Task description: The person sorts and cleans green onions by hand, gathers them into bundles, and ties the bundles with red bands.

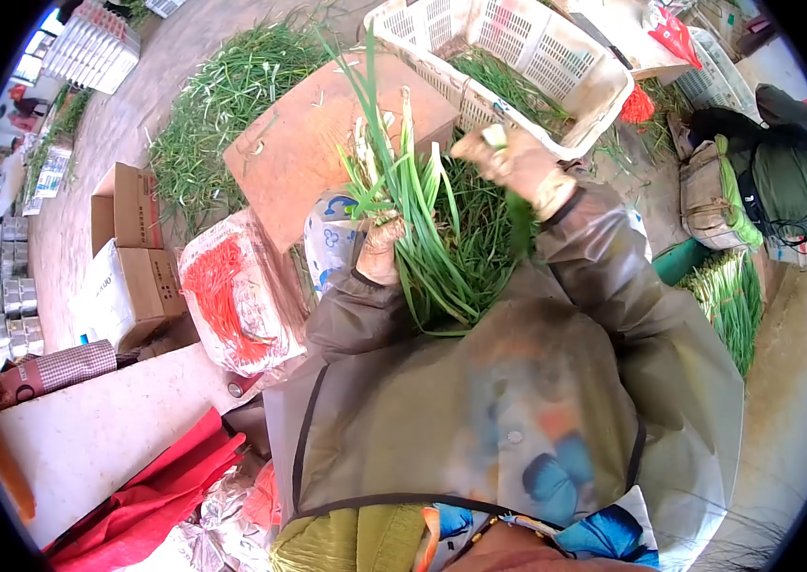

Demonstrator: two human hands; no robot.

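Green onions [415, 205] are held in front of the body, in the left grip [381, 252], which is closed around the lower part of the bunch. Some white ends and also some long green leaves point upward, away from the person, and other leaves hang down to the lap. The right grip [521, 173] is raised just beside the bunch, with its fingers bent; a small pale green spot shows near the fingertips, but I cannot tell whether something is held there.

Under and between the two forearms lies a pile of loose leaves [482, 234]. Both arms are in the sleeves of a grey-brown, half-clear smock [375, 429]. Just beyond the left grip is a brown board [279, 176], with small scraps on it. Next to the board, and near the right grip, stands a white crate [606, 100] with some greens inside.

Farther out, a large heap of cut greens [222, 110] lies on the floor [117, 124]. To the left, red strings [217, 286] rest on a white bag [279, 286], and beside it is a cardboard box [149, 286]. Nearer to the body on this side is a white worktop [108, 415] with a red cloth [155, 505] along its edge. To the right, upright green stalks [733, 310] stand below a dark green bag [790, 181].
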